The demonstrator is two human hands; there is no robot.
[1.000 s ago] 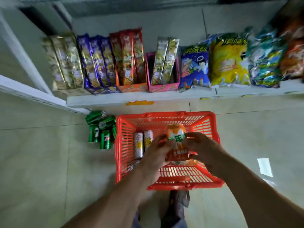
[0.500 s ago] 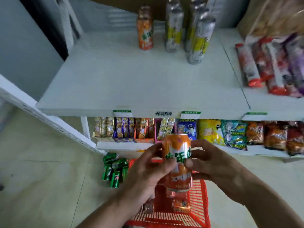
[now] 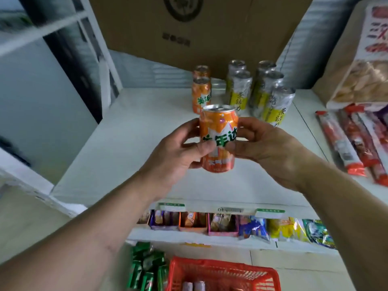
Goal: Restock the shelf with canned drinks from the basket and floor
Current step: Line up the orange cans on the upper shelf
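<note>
Above the shelf (image 3: 130, 143) | orange can (image 3: 218, 141), green lettering, upright | both hands' fingers (image 3: 190, 144) wrapped round it

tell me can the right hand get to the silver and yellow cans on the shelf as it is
Probably not yet: the right hand shares the orange can with the left hand. Otherwise, the silver and yellow cans stand unobstructed just beyond.

Small shop: shelf (image 3: 130, 148) with price tags (image 3: 171, 205), packaged snacks (image 3: 254, 226), red basket (image 3: 222, 267).

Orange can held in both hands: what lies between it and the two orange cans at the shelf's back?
Head view: only bare white shelf between the held orange can and the shelved orange cans.
</note>
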